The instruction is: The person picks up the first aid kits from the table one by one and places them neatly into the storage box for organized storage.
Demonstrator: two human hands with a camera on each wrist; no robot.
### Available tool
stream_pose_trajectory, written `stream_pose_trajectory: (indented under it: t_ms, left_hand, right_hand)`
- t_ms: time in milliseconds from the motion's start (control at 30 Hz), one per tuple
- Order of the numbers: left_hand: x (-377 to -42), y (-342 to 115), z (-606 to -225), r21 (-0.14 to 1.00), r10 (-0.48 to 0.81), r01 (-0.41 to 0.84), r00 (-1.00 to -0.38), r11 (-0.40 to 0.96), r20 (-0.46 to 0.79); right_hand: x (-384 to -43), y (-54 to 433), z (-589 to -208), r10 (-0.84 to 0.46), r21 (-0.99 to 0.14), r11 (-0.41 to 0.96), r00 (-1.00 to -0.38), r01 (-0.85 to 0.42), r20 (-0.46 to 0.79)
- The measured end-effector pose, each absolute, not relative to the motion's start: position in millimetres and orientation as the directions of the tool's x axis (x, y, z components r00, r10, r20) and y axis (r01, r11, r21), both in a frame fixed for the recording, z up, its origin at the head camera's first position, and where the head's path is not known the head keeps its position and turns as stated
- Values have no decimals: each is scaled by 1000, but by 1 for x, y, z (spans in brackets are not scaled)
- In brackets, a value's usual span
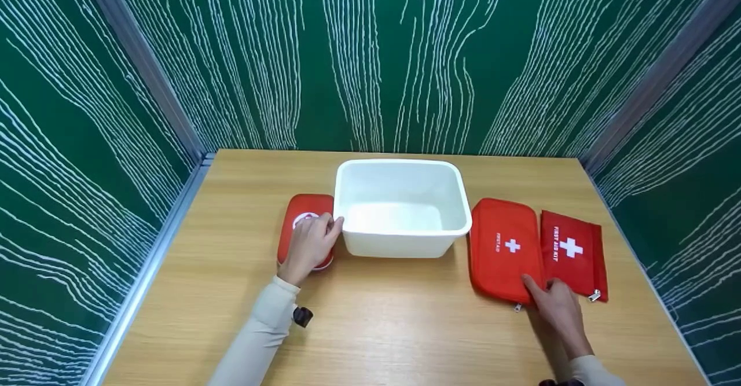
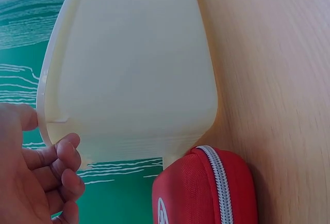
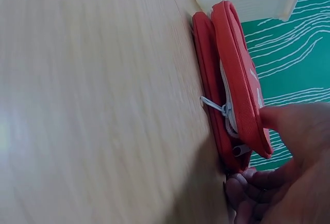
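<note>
Two pale sleeves (image 1: 252,334) reach over the near part of the table (image 1: 417,328), one from 7 o'clock and one from 5, each with a black block (image 1: 302,316) at the wrist. The right hand (image 1: 558,311) has a narrow grip on the red pouch (image 1: 502,258), at its 5 o'clock corner, with the thumb on its upper face and the fingers bent in at its lower edge. A zip pull (image 1: 518,307) hangs at the pouch's 6 o'clock edge. Just beside the pouch, at 3 o'clock, lies a flat kit (image 1: 573,267) lettered "FIRST AID KIT". The pouch sits at 4 o'clock from the white bin (image 1: 399,246), close to its wall. The left hand (image 1: 311,244) pinches the bin's rim at the 8 o'clock corner, its grip narrow round that edge. Under this hand, on the bin's 9 o'clock side, is a red case (image 1: 301,208), its round white badge partly hidden by the hand. The bin stands upright, mouth up. Farther off, at 12 o'clock, a green wall (image 1: 393,62) carries wavy white lines, between grey posts (image 1: 145,56) at 10 and 2.
</note>
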State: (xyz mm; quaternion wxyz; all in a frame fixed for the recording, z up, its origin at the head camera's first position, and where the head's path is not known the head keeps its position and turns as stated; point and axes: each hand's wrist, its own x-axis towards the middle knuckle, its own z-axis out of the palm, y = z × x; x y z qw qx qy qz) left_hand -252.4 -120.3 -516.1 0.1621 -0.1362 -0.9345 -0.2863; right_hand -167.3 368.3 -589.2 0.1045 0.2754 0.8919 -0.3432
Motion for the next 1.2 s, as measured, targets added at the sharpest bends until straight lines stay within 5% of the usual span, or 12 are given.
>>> stream_pose_trajectory:
  t_ms: [733, 967, 1200]
  left_hand:
    - [-251, -119, -516, 554, 144, 297, -942, 778, 302]
    - [-252, -118, -517, 554, 141, 312, -934, 772, 329]
    - [-253, -119, -518, 568, 138, 297, -942, 767, 307]
  right_hand:
    - [-162, 367, -584, 358, -661, 536, -850, 526, -387]
    - [-162, 368, -583, 371, -666, 577, -878, 473, -302]
    - [-157, 368, -575, 364, -745, 420, -848, 518, -385]
